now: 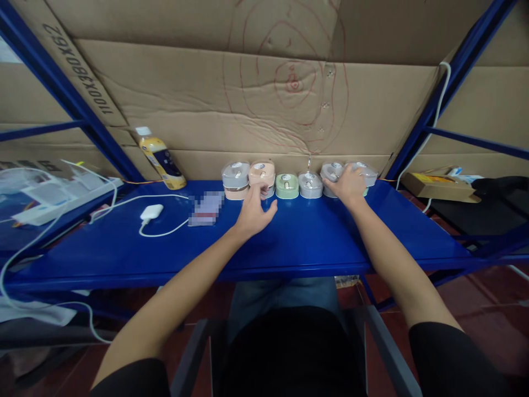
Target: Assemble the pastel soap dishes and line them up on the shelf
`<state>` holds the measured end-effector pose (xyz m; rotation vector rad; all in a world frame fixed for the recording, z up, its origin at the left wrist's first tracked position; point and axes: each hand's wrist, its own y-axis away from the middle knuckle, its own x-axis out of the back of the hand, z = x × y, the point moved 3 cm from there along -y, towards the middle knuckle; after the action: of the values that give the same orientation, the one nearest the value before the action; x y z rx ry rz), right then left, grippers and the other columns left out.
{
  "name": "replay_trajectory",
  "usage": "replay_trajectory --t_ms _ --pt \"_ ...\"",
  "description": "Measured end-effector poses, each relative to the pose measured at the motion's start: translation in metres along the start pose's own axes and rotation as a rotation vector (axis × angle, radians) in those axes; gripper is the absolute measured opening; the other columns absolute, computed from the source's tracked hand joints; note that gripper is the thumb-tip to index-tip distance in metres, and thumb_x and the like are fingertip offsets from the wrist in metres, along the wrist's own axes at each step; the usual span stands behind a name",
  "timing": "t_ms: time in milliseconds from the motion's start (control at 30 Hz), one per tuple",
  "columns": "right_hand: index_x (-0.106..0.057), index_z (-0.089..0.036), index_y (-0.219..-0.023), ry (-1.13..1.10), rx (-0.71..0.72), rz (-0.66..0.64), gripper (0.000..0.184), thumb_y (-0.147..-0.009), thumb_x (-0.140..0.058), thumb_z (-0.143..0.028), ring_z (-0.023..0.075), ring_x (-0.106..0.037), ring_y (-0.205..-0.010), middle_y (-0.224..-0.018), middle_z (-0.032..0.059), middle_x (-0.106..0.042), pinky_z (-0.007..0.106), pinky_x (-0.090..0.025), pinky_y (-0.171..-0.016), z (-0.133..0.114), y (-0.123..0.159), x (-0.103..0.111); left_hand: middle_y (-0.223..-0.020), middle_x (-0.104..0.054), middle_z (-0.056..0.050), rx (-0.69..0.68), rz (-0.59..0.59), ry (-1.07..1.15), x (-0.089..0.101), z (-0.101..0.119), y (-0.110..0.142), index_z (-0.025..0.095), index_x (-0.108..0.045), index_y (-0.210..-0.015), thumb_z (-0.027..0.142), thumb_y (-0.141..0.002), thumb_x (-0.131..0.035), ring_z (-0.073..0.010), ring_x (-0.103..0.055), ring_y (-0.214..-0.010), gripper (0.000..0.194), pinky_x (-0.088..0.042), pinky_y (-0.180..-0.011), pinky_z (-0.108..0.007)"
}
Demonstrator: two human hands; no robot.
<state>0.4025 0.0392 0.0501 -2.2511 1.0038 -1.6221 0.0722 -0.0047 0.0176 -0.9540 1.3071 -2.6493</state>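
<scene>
- Left hand (253, 214): grip wide, fingers spread, just beside the peach lidded tub (262, 173)
- Right hand (349, 184): fingers spread over the grey lidded tub (333, 171); cannot tell whether the grip holds it
- Green tub (286, 186) and pale grey tub (310, 186) stand between the hands, in a row along the back of the blue metal shelf (124, 253)
- Yellow-labelled bottle (162, 164) leans further left on the shelf
</scene>
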Motion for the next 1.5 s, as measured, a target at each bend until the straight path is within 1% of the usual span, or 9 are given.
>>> replay_trajectory --t_ms 133,233,400,567,667,800,967,1133,1500 --pt "-0.056 -0.007 -0.143 0.001 0.006 -0.005 0.095 -0.080 -0.078 -0.074 0.0567 -0.059 -0.129 -0.144 0.0378 -0.053 0.069 -0.054 -0.100 -0.002 0.010 0.012 -0.148 -0.057 -0.021 -0.083 -0.018 -0.155 0.009 0.000 -0.021 0.020 -0.056 -0.138 0.028 -0.093 -0.072 -0.0418 -0.053 -0.145 0.048 -0.042 -0.125 -0.061" --pt "-0.061 -0.007 -0.137 0.045 0.024 0.040 0.088 -0.082 -0.077 -0.073 0.0549 -0.056 -0.131 -0.142 0.0360 -0.054 0.070 -0.050 -0.104 0.006 0.009 0.024 -0.162 -0.047 -0.022 -0.078 -0.062 -0.242 0.009 -0.010 -0.046 0.019 -0.060 -0.141 0.031 -0.089 -0.077 -0.0500 -0.042 -0.153 0.055 -0.030 -0.130 -0.069" --pt "-0.058 -0.014 -0.152 -0.024 -0.014 0.206 0.072 -0.101 -0.051 -0.065 0.0527 -0.048 -0.143 -0.157 0.0313 -0.048 0.075 -0.043 -0.112 0.062 -0.020 0.040 -0.177 -0.035 -0.021 -0.002 -0.133 -0.486 0.002 -0.025 -0.066 0.021 -0.054 -0.158 0.047 -0.095 -0.075 -0.0551 -0.025 -0.163 0.071 -0.020 -0.131 -0.073" --pt "-0.051 -0.016 -0.165 -0.126 -0.115 0.003 0.080 -0.098 -0.055 -0.059 0.0471 -0.056 -0.143 -0.157 0.0289 -0.052 0.064 -0.046 -0.117 0.107 -0.040 0.023 -0.181 -0.028 -0.027 0.049 -0.255 -0.664 -0.006 -0.028 -0.057 0.017 -0.043 -0.167 0.047 -0.099 -0.071 -0.0552 -0.022 -0.166 0.080 -0.018 -0.132 -0.070" --pt "-0.056 -0.017 -0.163 -0.141 -0.069 -0.054 0.078 -0.098 -0.057 -0.060 0.0439 -0.060 -0.139 -0.146 0.0272 -0.060 0.059 -0.048 -0.117 0.105 -0.037 0.014 -0.178 -0.031 -0.031 0.050 -0.285 -0.679 -0.010 -0.030 -0.054 0.014 -0.038 -0.168 0.040 -0.097 -0.074 -0.0564 -0.027 -0.164 0.084 -0.023 -0.130 -0.073" --pt "-0.062 -0.020 -0.158 -0.093 -0.035 -0.065 0.074 -0.099 -0.059 -0.063 0.0431 -0.059 -0.140 -0.143 0.0248 -0.062 0.059 -0.049 -0.117 0.092 -0.030 0.014 -0.174 -0.035 -0.034 0.025 -0.295 -0.705 -0.011 -0.030 -0.055 0.009 -0.042 -0.164 0.023 -0.099 -0.068 -0.0543 -0.034 -0.160 0.072 -0.030 -0.128 -0.069" --pt "-0.053 -0.021 -0.165 -0.083 0.000 -0.077 0.095 -0.092 -0.062 -0.082 0.0509 -0.050 -0.150 -0.159 0.0284 -0.051 0.067 -0.046 -0.116 0.080 -0.024 0.022 -0.170 -0.039 -0.035 0.021 -0.282 -0.720 -0.011 -0.028 -0.056 0.004 -0.040 -0.165 0.018 -0.102 -0.059 -0.0546 -0.036 -0.158 0.068 -0.035 -0.125 -0.070" --pt "-0.047 -0.020 -0.169 -0.054 0.026 -0.146 0.118 -0.078 -0.072 -0.091 0.0558 -0.044 -0.154 -0.171 0.0323 -0.036 0.068 -0.044 -0.117 0.075 -0.020 0.017 -0.170 -0.041 -0.033 0.005 -0.285 -0.671 -0.013 -0.032 -0.057 0.007 -0.044 -0.165 0.017 -0.103 -0.057 -0.0543 -0.036 -0.158 0.064 -0.038 -0.123 -0.071" --pt "-0.048 -0.016 -0.163 0.039 0.023 -0.052 0.116 -0.081 -0.065 -0.095 0.0583 -0.048 -0.149 -0.169 0.0349 -0.036 0.073 -0.043 -0.114 0.072 -0.021 0.008 -0.176 -0.042 -0.024 -0.118 -0.193 -0.578 -0.009 -0.030 -0.052 0.019 -0.045 -0.167 0.018 -0.108 -0.051 -0.0521 -0.033 -0.163 0.060 -0.036 -0.124 -0.077"
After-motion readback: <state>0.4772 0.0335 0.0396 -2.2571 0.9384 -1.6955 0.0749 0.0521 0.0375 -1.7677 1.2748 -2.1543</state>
